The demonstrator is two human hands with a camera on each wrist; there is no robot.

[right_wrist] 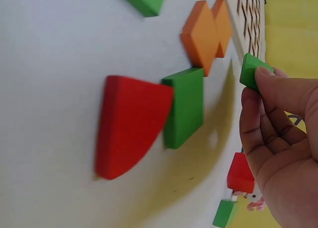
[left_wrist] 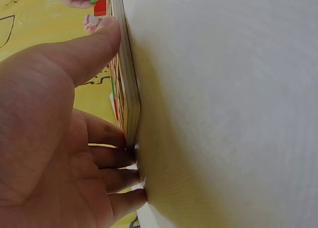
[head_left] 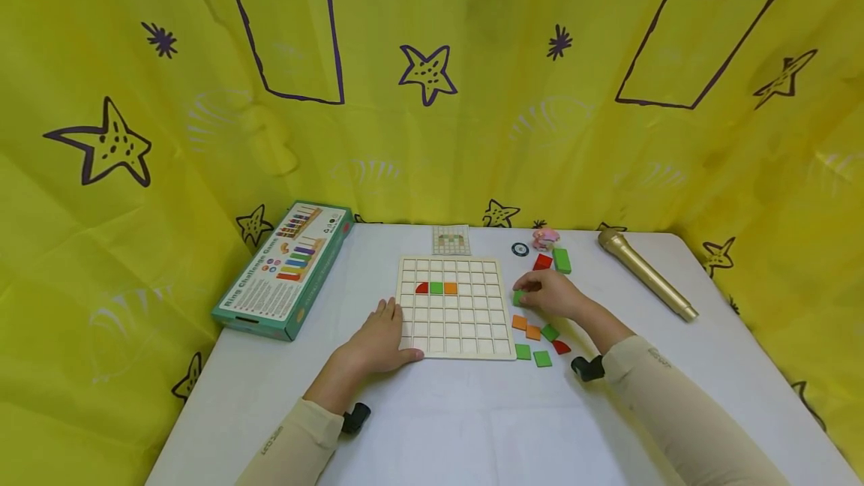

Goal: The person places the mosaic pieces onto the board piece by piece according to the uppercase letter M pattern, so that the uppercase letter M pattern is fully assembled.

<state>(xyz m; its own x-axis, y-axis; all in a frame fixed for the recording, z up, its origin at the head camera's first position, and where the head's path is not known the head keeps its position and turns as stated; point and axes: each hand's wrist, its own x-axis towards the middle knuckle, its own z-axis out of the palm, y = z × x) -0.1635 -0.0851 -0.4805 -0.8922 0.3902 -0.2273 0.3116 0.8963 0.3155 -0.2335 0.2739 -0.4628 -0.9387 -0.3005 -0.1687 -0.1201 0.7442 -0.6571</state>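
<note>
1. The left hand (head_left: 379, 342) lay flat on the white desk (head_left: 472, 426) at the near left corner of the pale wooden grid board (head_left: 455, 307). Its fingers (left_wrist: 115, 158) were straight and released, their tips against the board's edge, the thumb along its near side; they grasped nothing.
2. The right hand (head_left: 550, 295) hovered just beside the board's right edge. Its fingers (right_wrist: 261, 96) were curled and pinched a small green square wooden tile (right_wrist: 251, 71), which was lifted off the desk, close to the board's rim.
3. Three pieces sat in one row of the grid: a red quarter-round piece (head_left: 421, 288), a green square (head_left: 436, 288) and an orange square (head_left: 451, 288), side by side.
4. Loose pieces lay on the desk right of the board: two orange square tiles (right_wrist: 206, 32) touching each other, a green square block (right_wrist: 185, 106) and a red quarter-round block (right_wrist: 130, 126) overlapping at their edges, and two more green tiles (head_left: 532, 355) near the board's front corner.
5. Farther back lay a red piece (head_left: 542, 262), a green rectangular block (head_left: 562, 260), a small pink figure (head_left: 545, 237) and a black round disc (head_left: 520, 249).
6. A small pattern card (head_left: 451, 240) lay behind the board.
7. A gold microphone (head_left: 644, 272) lay at the right, and a green printed game box (head_left: 286, 268) hung over the desk's left edge.
8. A yellow cloth with purple stars (head_left: 432, 73) surrounded the desk.
</note>
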